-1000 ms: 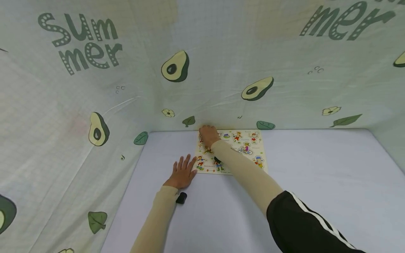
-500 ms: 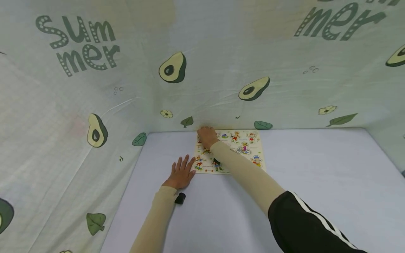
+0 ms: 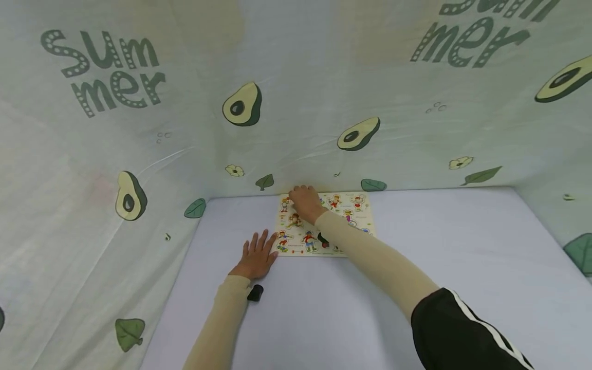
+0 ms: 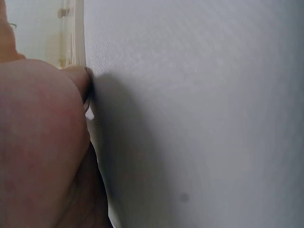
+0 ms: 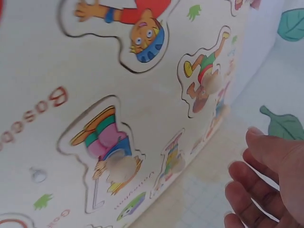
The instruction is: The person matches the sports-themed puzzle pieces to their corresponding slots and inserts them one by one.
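Observation:
A cream peg puzzle board [image 3: 296,251] printed with sports figures lies at the table's back edge. My left hand [image 3: 254,258] rests with fingers spread on the table at the board's left side, its fingertips and thumb at the board's edge [image 4: 76,35]. Over the board's upper left part is my right hand [image 3: 306,203]. In the right wrist view that hand [image 5: 266,185] has loosely bent fingers, holds nothing and appears apart from the board. Figure pieces sit in their cutouts, among them a golf player piece [image 5: 107,142] with a knob and a blue-capped player piece [image 5: 149,40].
A white cloth covers the table [image 3: 416,288]. Behind it and to the left hangs a pale curtain [image 3: 296,128] printed with avocados, leaves and lettering. A small black device [image 3: 255,293] is at my left wrist.
My right hand has shifted slightly rightward from the board's upper left corner, uncovering a figure there. The head view has turned a little to the right. My left hand stays beside the board.

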Demonstrator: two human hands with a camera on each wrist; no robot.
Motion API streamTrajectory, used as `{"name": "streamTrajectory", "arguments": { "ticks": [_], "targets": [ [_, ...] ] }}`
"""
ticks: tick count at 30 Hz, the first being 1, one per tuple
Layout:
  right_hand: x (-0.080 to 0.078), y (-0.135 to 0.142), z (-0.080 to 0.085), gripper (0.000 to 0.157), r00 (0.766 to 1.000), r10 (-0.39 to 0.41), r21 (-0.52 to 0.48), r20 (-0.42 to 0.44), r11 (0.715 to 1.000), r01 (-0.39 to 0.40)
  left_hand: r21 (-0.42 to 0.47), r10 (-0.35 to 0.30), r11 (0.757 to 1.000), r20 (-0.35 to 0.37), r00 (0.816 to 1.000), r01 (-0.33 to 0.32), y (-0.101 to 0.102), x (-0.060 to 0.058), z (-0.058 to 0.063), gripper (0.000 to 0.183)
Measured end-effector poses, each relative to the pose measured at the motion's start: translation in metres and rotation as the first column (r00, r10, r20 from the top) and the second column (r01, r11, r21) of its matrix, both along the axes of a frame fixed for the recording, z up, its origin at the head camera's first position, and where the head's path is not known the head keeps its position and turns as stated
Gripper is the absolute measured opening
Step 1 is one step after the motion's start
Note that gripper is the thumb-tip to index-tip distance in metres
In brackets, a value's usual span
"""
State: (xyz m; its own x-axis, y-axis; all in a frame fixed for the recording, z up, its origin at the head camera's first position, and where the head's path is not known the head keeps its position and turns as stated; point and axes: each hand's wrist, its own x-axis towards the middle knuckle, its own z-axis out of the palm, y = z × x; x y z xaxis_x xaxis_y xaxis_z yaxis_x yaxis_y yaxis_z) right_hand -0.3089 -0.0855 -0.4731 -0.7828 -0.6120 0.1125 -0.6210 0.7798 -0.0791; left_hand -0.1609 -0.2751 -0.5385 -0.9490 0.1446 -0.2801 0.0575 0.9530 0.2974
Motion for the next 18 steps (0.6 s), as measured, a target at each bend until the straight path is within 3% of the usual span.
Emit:
{"name": "streamTrajectory", "arguments": {
  "ticks": [8,18],
  "targets": [
    [0.018,0.027,0.005,0.025,0.999,0.026,-0.057,-0.019,0.998,-0.027,0.001,0.004,1.0,0.001,1.0,-0.004,-0.003,0.002,-0.002,0.065],
    [0.047,0.073,0.009,0.023,0.999,-0.014,-0.102,-0.051,0.995,0.009,-0.015,-0.001,1.0,0.01,1.0,0.002,-0.001,0.0,-0.003,0.066]
  ]
}}
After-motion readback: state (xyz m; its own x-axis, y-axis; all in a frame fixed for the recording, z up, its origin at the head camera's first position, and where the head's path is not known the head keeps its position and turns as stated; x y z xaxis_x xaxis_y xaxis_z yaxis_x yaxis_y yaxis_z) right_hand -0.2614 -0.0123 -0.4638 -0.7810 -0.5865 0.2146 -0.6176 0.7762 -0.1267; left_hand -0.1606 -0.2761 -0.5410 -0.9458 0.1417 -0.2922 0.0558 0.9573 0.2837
